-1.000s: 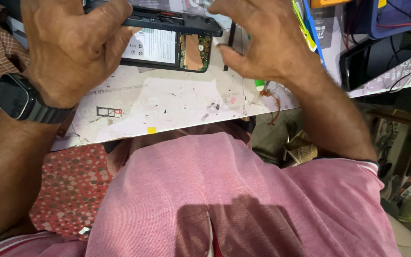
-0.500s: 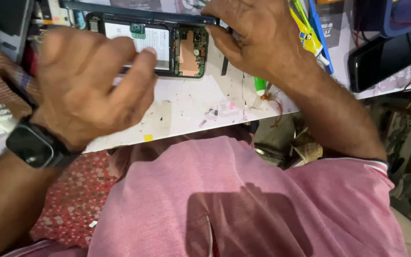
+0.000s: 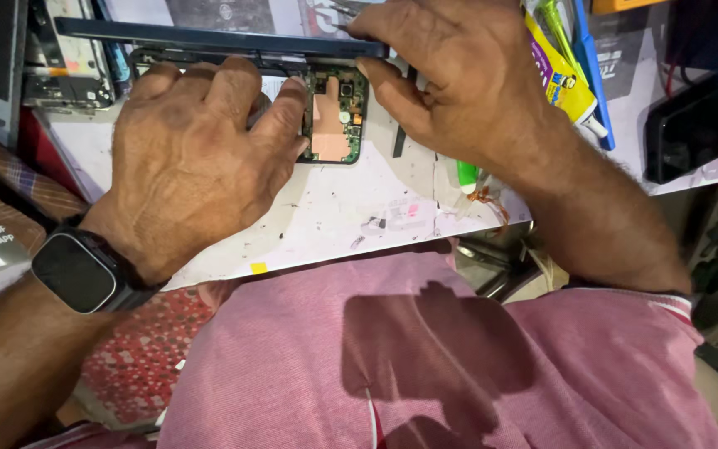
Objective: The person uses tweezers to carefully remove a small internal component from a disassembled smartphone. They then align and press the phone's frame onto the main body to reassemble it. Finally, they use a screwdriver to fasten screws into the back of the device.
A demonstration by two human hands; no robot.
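Step in hand: you look to be lifting the dark back cover point(image 3: 218, 41) off the opened smartphone point(image 3: 330, 125); the cover stands on edge along the phone's far side, already free of it along the near side.
Left hand point(image 3: 197, 162): it lies palm down over the left part of the phone, fingers curled and pressing the body flat to the white worktop point(image 3: 334, 208); it pins the phone and closes round nothing. A smartwatch point(image 3: 76, 270) sits on that wrist.
Right hand point(image 3: 459, 79): its fingers are pinched on the right end of the cover, thumb below and fingertips on the top edge.
Phone: at the far middle of the worktop, its circuit board and copper-coloured shield showing between your hands.
Around: a yellow glue tube point(image 3: 563, 79) far right, a green-tipped tool point(image 3: 467, 176) just right of the phone, another dark phone point(image 3: 695, 133) at the right edge.
Next move, as I judge it: keep the left hand pressing and ease the cover up evenly; I cannot tell whether anything still joins it to the board.
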